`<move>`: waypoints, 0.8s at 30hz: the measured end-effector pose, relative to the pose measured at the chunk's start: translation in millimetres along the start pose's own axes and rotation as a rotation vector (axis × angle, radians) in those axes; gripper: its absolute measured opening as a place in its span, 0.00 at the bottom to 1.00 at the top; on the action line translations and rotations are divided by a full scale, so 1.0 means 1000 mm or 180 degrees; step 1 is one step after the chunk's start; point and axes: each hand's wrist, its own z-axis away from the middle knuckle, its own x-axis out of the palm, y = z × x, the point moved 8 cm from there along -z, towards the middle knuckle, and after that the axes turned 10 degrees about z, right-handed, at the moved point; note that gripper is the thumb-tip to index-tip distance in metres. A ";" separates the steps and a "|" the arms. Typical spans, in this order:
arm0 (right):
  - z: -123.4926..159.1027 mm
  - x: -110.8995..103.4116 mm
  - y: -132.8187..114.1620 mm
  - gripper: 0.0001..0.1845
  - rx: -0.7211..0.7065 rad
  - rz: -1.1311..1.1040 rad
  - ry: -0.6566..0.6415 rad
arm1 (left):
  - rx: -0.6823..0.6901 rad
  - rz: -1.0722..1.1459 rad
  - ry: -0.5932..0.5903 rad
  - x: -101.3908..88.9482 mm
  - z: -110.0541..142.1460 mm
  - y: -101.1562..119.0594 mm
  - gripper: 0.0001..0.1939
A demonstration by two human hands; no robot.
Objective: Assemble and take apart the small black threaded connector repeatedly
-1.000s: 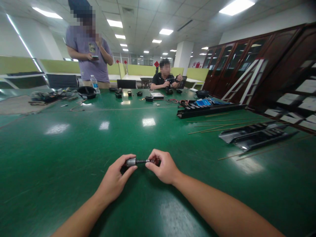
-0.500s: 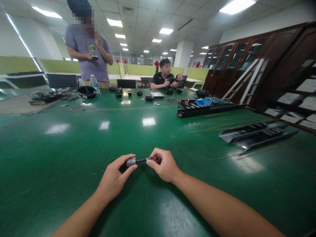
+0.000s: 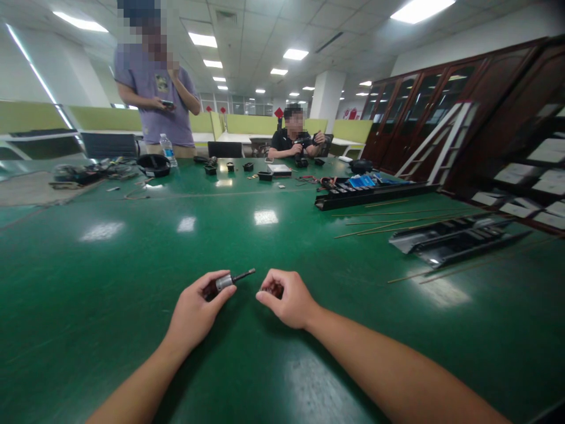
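My left hand grips a silver metal cylinder between thumb and fingers. From its right end a thin dark shaft sticks out, slanting slightly upward. The cylinder's left end is hidden inside the hand. My right hand is closed just to the right of the shaft's tip, apart from it. Something small with a metallic glint shows between its curled fingers, too hidden to name. Both hands are low over the green tabletop.
Thin brass-coloured rods and black metal channels lie at the right. Farther back are another channel, small black boxes, a water bottle and a tangle of parts. Two people are beyond the table, one standing, one seated.
The shaft's tip has come away from my right fingers. My left hand has moved left with the cylinder, and the shaft now tilts upward. My right hand has barely moved.
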 end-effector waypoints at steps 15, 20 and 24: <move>0.005 0.011 -0.006 0.07 -0.0234 0.0032 -0.0321 | -0.0685 0.2318 0.0445 -0.009 -0.005 -0.025 0.18; 0.005 0.012 -0.006 0.07 -0.0251 0.0045 -0.0316 | -0.0762 0.2680 0.0549 -0.014 -0.005 -0.024 0.14; 0.005 0.013 -0.005 0.07 -0.0247 0.0064 -0.0334 | -0.0787 0.2863 0.0580 -0.016 -0.006 -0.027 0.15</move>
